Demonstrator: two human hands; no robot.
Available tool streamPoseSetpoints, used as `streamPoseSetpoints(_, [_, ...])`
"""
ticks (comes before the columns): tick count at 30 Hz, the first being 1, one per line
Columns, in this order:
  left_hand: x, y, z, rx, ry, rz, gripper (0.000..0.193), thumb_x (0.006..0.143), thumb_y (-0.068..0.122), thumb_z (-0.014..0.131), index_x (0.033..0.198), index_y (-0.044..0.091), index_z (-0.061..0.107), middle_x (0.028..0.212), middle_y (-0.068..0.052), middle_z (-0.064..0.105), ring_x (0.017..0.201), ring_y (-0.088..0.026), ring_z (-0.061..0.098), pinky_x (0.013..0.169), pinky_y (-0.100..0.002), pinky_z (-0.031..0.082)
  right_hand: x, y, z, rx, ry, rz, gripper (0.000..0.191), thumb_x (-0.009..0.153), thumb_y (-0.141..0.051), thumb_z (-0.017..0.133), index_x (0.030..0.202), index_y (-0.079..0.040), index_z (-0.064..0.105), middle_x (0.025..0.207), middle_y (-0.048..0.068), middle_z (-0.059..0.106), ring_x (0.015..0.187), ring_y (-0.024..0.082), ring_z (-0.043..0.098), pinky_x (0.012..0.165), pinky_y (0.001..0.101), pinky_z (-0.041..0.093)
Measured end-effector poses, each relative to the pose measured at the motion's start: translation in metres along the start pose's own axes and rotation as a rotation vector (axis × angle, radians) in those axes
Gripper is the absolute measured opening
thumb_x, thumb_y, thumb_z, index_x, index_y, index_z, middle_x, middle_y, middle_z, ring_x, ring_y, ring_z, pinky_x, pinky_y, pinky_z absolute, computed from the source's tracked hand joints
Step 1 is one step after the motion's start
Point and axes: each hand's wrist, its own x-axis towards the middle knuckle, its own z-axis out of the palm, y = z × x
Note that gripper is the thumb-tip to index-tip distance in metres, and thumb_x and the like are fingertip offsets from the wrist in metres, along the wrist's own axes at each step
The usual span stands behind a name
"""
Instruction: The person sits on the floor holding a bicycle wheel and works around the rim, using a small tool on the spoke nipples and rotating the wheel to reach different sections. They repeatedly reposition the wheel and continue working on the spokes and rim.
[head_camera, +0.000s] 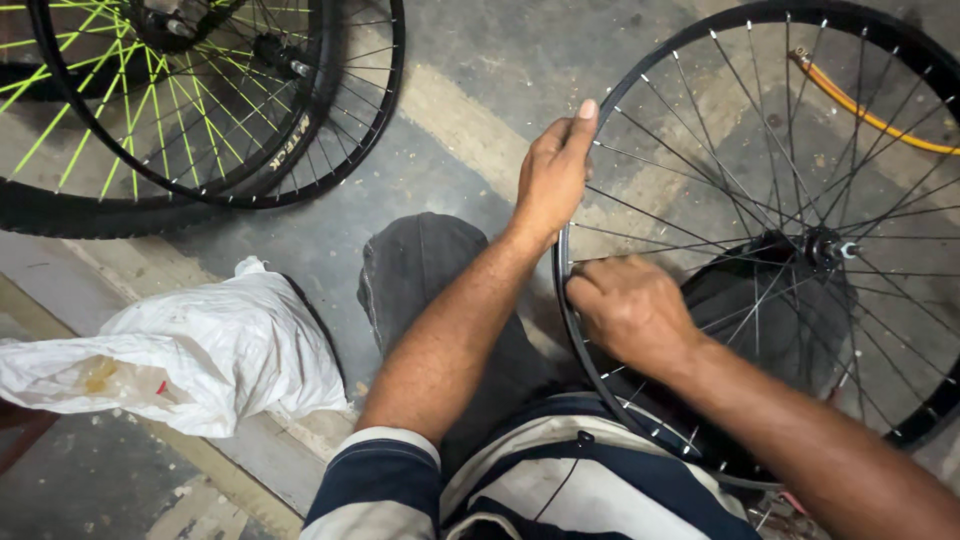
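Observation:
A black bicycle wheel rim with thin silver spokes and a central hub stands upright in front of me, leaning against my lap. My left hand grips the rim's left edge, thumb stretched up along it. My right hand is closed around the spokes near the rim's lower left, fingers pinched; whether it holds a small tool is hidden. My dark-trousered knee sits left of the wheel.
Two more wheels lie at the top left, one with bright green spokes and one black. A crumpled white plastic sack rests on the concrete floor at left. A yellow hose runs behind the wheel.

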Motion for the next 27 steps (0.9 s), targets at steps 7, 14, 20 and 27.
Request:
streamPoseSetpoints(7, [-0.002,0.006,-0.001,-0.03,-0.019,-0.111,0.051,0.097,0.057,0.053,0.093,0.008,0.068,0.063,0.002,0.052,0.054,-0.009,0.047,0.048,-0.029,0.04,0.037,0.019,-0.068,0.556,-0.631,0.557,0.051,0.084,-0.033,0.077,0.131,-0.019,0.065,0.104,0.005,0.08,0.076,0.035,0.079,0.076,0.0394,0.06])
streamPoseSetpoints(14, [-0.003,0.004,-0.003,-0.037,-0.009,-0.066,0.056,0.1,0.057,0.054,0.092,0.003,0.067,0.067,0.002,0.053,0.059,-0.009,0.048,0.053,-0.029,0.041,0.016,-0.002,-0.027,-0.175,-0.008,-0.163,0.021,0.074,-0.019,0.074,0.09,-0.008,0.065,0.08,0.012,0.068,0.077,0.032,0.069,0.067,0.0451,0.054])
streamPoseSetpoints(20, [-0.001,0.001,-0.001,0.001,0.01,-0.083,0.053,0.098,0.056,0.056,0.095,0.004,0.071,0.065,0.002,0.055,0.059,-0.009,0.051,0.054,-0.028,0.043,0.003,0.014,0.001,-0.243,-0.204,0.083,0.029,0.075,-0.026,0.071,0.095,-0.006,0.067,0.07,0.011,0.067,0.063,0.032,0.068,0.058,0.0444,0.054])
streamPoseSetpoints(27, [-0.006,0.004,0.0,0.043,0.003,-0.01,0.055,0.097,0.055,0.059,0.095,0.001,0.072,0.066,0.001,0.055,0.06,-0.01,0.052,0.055,-0.03,0.045,0.03,0.007,-0.034,0.063,-0.459,0.195,0.043,0.075,-0.031,0.078,0.111,-0.01,0.067,0.083,0.014,0.072,0.078,0.037,0.071,0.068,0.0499,0.054])
